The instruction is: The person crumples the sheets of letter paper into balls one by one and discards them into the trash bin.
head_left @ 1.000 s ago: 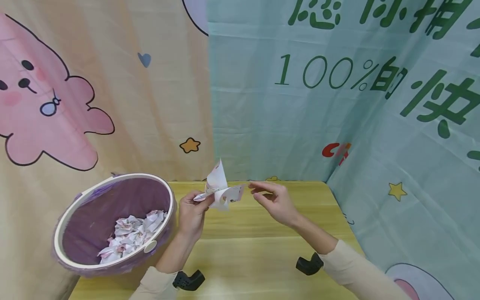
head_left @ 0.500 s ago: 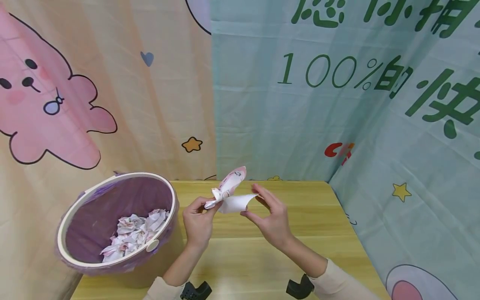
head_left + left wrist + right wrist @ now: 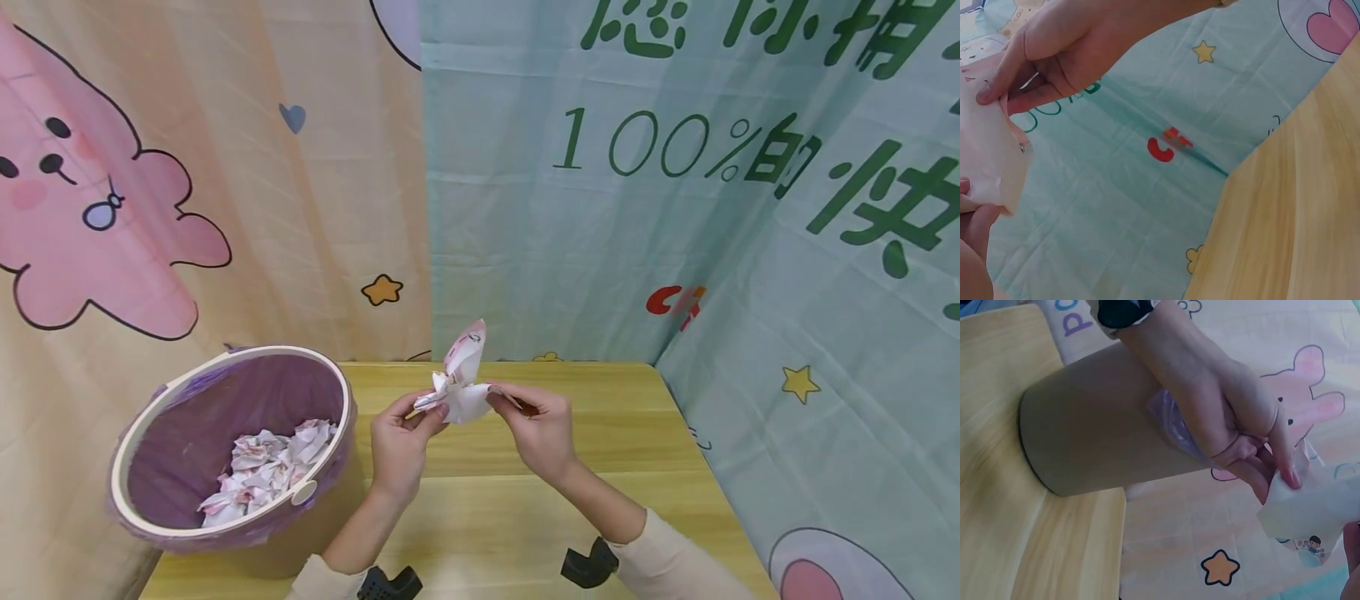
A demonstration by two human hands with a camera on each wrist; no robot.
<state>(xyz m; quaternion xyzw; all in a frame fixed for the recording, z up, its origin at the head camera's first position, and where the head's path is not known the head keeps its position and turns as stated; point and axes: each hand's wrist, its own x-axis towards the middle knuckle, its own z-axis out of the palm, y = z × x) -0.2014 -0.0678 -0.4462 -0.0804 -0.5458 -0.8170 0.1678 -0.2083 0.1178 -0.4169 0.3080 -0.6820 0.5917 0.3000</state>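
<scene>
A piece of white paper (image 3: 468,403) with pink print is held up over the table between both hands. It is bunched at its left part, and one pointed flap stands up. My left hand (image 3: 401,442) pinches the bunched part between thumb and fingers, as the right wrist view also shows with the paper (image 3: 1310,509). On the other side, my right hand (image 3: 536,425) pinches the right edge of the sheet. Thumb and fingers of that hand grip the paper (image 3: 988,156) in the left wrist view too.
A bin (image 3: 347,400) with a white rim and a purple liner stands at the left of the wooden table (image 3: 487,517). Crumpled printed papers (image 3: 258,467) lie inside it. Printed curtains (image 3: 495,208) hang behind the table and along its right side.
My right hand has moved left to the paper and now pinches its right edge. The flap of the paper has turned, and my left hand keeps its hold.
</scene>
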